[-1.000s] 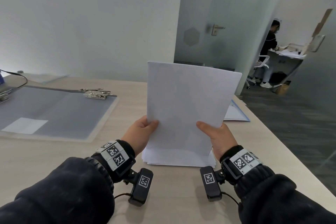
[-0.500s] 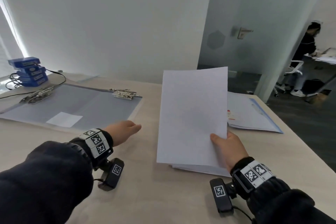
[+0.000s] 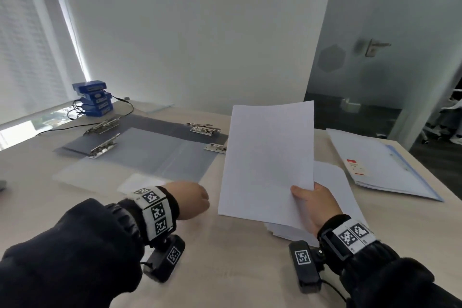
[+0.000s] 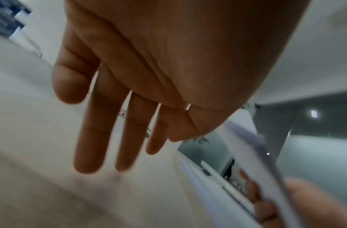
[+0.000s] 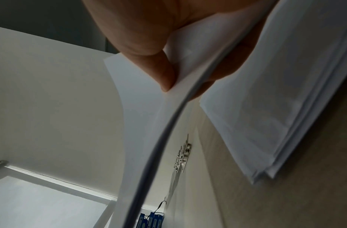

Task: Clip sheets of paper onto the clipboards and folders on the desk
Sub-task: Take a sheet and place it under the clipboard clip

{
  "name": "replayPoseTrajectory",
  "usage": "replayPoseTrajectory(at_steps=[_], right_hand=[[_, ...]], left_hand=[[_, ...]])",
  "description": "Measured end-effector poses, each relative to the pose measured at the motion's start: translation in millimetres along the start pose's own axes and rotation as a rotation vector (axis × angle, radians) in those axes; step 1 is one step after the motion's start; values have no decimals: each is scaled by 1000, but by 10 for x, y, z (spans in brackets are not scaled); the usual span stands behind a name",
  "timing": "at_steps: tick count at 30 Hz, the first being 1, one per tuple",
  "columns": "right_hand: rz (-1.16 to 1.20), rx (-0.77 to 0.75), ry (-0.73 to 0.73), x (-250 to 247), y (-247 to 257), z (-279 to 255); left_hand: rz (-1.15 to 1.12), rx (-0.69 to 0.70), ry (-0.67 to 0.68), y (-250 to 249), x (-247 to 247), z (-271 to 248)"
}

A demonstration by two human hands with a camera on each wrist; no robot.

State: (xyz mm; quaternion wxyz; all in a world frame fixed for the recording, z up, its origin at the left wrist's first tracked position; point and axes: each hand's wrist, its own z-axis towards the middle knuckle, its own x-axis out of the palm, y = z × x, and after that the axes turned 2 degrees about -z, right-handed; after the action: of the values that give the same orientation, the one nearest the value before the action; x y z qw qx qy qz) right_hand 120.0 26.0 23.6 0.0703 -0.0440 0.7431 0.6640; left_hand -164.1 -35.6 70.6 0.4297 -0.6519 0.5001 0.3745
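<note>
— Hands first: how many, and what have they got?

— Two. The right hand (image 3: 316,204) pinches a thin sheaf of sheets (image 3: 268,162) at its lower right corner, thumb on top, fingers curled beneath, and holds it raised and tilted above the desk (image 3: 225,265). The left hand (image 3: 191,199) holds nothing; the left wrist view shows its fingers (image 4: 90,138) straight and slightly spread above the desk.

— And the remaining paper?

— One paper stack (image 3: 332,182) lies flat under the raised sheaf, just beside the right hand.

— Folders?

— Left of the sheaf, grey translucent folders (image 3: 155,157) lie open and overlapping; I count four metal clips (image 3: 103,146) on them, one partly hidden behind the sheaf. One blue-edged folder (image 3: 390,170) lies to the right.

— Farther back?

— Four blue boxes (image 3: 93,101) stacked, with black cables, near the window blind (image 3: 25,57).
</note>
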Motion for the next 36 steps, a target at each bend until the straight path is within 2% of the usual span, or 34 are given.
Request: replayPoseTrajectory(at_steps=[2, 3, 6, 10, 14, 17, 22, 24, 28, 33, 36], right_hand=[[-7, 5, 12, 54, -1, -1], [-14, -5, 18, 70, 6, -12], [-11, -26, 26, 107, 33, -54], [-8, -9, 44, 141, 26, -53], [7, 11, 70, 218, 30, -33], [19, 17, 112, 287, 48, -62], [36, 23, 185, 390, 44, -188], [47, 21, 213, 420, 37, -254], [93, -35, 234, 471, 65, -398], [142, -117, 263, 513, 230, -433], [169, -120, 306, 542, 267, -442]], left_hand=[[-216, 38, 10, -13, -14, -84], [-239, 50, -12, 22, -30, -109], [-201, -2, -63, 240, -14, -114], [-31, -83, 58, 445, 54, -176], [-29, -119, 60, 457, -60, -301], [-252, -153, 26, 530, -110, -286], [-1138, 1, -131, 486, -120, -185], [-1372, 71, -139, 381, -137, -157], [-1506, 144, -281, 285, -116, -68], [-1560, 328, -483, 274, -144, -131], [-1572, 349, -517, 331, -103, -197]])
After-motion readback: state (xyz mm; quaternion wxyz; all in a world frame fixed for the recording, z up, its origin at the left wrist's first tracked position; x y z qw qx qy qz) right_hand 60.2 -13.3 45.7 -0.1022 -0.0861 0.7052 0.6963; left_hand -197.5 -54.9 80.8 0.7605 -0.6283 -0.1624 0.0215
